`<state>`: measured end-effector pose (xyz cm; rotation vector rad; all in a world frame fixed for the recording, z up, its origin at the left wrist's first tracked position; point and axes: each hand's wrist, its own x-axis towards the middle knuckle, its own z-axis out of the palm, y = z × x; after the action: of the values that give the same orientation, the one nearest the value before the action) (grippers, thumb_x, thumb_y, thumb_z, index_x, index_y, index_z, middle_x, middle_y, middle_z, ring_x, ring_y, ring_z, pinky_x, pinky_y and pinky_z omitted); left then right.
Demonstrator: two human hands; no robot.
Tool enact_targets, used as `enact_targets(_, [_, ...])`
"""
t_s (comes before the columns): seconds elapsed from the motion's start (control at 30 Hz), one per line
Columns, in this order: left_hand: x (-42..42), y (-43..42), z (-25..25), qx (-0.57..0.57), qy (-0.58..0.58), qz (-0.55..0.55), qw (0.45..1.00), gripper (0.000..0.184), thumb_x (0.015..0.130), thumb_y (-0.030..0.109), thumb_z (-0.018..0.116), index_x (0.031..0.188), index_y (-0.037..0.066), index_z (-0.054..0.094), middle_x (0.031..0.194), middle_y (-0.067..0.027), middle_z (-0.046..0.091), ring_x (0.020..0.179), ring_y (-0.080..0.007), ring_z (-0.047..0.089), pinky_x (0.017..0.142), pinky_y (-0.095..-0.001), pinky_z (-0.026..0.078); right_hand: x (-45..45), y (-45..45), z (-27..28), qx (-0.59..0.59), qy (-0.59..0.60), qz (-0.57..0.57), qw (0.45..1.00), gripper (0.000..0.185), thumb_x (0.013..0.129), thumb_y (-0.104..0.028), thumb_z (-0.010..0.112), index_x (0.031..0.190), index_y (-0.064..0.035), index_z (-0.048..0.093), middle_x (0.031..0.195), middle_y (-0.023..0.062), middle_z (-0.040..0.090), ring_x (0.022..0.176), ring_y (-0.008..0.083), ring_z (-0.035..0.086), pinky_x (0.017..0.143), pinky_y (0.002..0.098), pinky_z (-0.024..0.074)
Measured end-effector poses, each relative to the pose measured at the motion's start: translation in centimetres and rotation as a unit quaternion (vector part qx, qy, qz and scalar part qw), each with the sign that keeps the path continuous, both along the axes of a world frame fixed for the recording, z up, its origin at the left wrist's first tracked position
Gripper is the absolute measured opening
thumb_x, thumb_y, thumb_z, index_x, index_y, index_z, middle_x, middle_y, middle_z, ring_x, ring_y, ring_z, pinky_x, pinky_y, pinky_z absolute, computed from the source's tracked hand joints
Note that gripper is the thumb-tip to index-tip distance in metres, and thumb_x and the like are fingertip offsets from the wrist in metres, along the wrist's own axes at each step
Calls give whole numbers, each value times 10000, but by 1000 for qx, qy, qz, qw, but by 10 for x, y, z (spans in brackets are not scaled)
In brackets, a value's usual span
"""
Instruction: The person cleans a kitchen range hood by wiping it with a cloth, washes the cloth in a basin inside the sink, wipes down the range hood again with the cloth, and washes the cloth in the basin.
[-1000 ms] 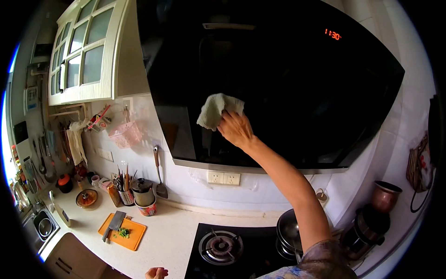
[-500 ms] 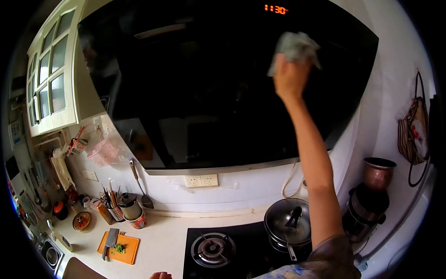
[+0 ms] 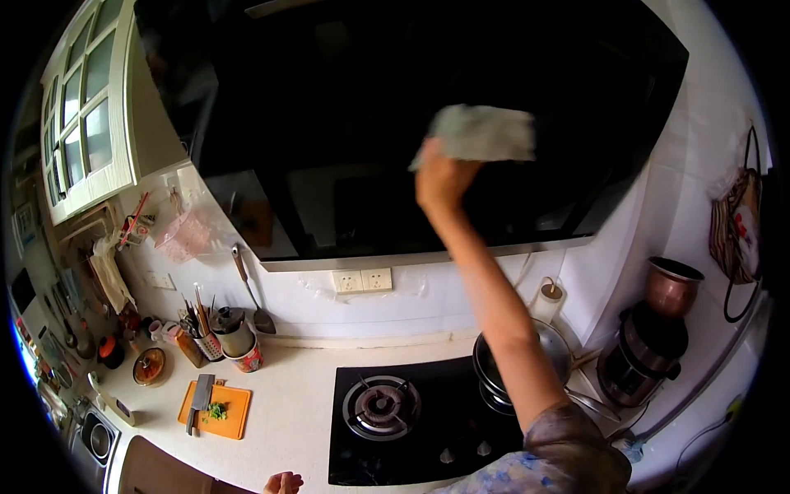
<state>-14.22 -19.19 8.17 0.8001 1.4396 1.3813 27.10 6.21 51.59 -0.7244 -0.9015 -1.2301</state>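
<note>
A pale grey-green cloth point(image 3: 485, 133) lies against the glossy black panel of the range hood point(image 3: 346, 107). My right hand point(image 3: 444, 174) holds it at its lower left, arm stretched upward, the hand slightly blurred. At the bottom edge of the view, my left hand point(image 3: 283, 483) shows only in part, beside the counter point(image 3: 288, 403); its fingers are curled, and whether it holds anything is hidden. Below the hood is the black gas stove point(image 3: 444, 412), with a pan point(image 3: 553, 350) on its right burner, partly behind my right arm.
A cleaver point(image 3: 200, 401) and chopped greens point(image 3: 217, 410) rest on an orange board point(image 3: 234, 416). Behind are a utensil holder point(image 3: 209, 346) and a lidded pot point(image 3: 234, 333). Cookers point(image 3: 642, 354) stand right, a sink point(image 3: 97, 436) lies left, and a glass-door cabinet point(image 3: 99, 140) hangs upper left.
My right hand swept the cloth across the hood to the right and up, then back left and lower. The view shifted, and the hood's clock display has left the frame.
</note>
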Motion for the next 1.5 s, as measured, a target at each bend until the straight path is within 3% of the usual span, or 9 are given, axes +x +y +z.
enact_targets(0.07, [0,-1,0,-1,-2,-1,1000,311,836,219,611,999,-46,599,884,-154,656,787,-217,635,721,-330,501,-61,6,-21,-208,-117,90,967,83,700,-98,603,772,-60,615,889,120,588,879,338,527,772,473,390])
enact_targets(0.17, [2,-2,3,-3,3,-8,1000,309,836,216,611,998,-47,599,884,-154,656,785,-217,635,718,-328,502,-114,52,-61,-517,-211,138,818,379,756,-172,555,1125,-85,548,1110,110,575,1022,287,534,862,422,426])
enact_targets(0.27, [2,-5,1,-7,5,-1,1000,307,837,214,610,998,-48,600,883,-155,656,783,-218,635,715,-327,503,-112,99,-105,-245,-418,-43,874,389,820,-134,477,1206,-101,521,1210,71,538,1064,246,526,961,411,366])
enact_targets(0.4, [3,-11,-4,-10,9,19,1000,305,837,210,609,997,-49,600,883,-156,656,780,-218,636,711,-325,504,-36,18,-73,-465,-125,94,871,188,772,-85,491,916,-58,610,917,121,631,837,301,593,644,456,486])
enact_targets(0.5, [10,-16,1,-11,19,35,999,280,837,177,597,993,-56,601,874,-165,657,749,-220,639,673,-308,514,70,-10,-77,-153,-60,-83,983,190,770,-170,572,912,-45,598,913,152,612,871,365,561,782,493,420])
enact_targets(0.67, [17,-11,14,-24,24,21,999,310,840,200,604,1009,-60,597,884,-170,654,767,-231,638,703,-321,515,203,-21,-114,-136,163,-42,976,467,926,-250,419,1280,52,387,1302,238,414,1204,404,375,1006,467,265])
enact_targets(1.1, [14,-2,29,-36,44,27,998,309,849,205,596,1015,-55,597,891,-173,653,786,-228,637,723,-317,516,-14,36,-88,-155,-229,-52,960,218,684,-100,609,887,-22,627,1004,111,576,924,275,534,696,382,476])
enact_targets(1.27, [-4,-12,-4,-26,6,30,999,300,832,186,617,1002,-61,599,859,-173,657,743,-228,642,676,-311,518,59,39,-170,-226,-224,-183,930,141,639,-63,634,758,3,599,995,165,546,1000,327,472,764,510,410])
enact_targets(1.5, [1,-4,0,-51,6,28,998,314,834,208,610,1017,-47,599,904,-165,655,793,-231,637,714,-318,507,17,3,-90,-177,-226,-198,937,114,670,-81,610,777,-64,575,857,85,573,983,253,467,747,426,388])
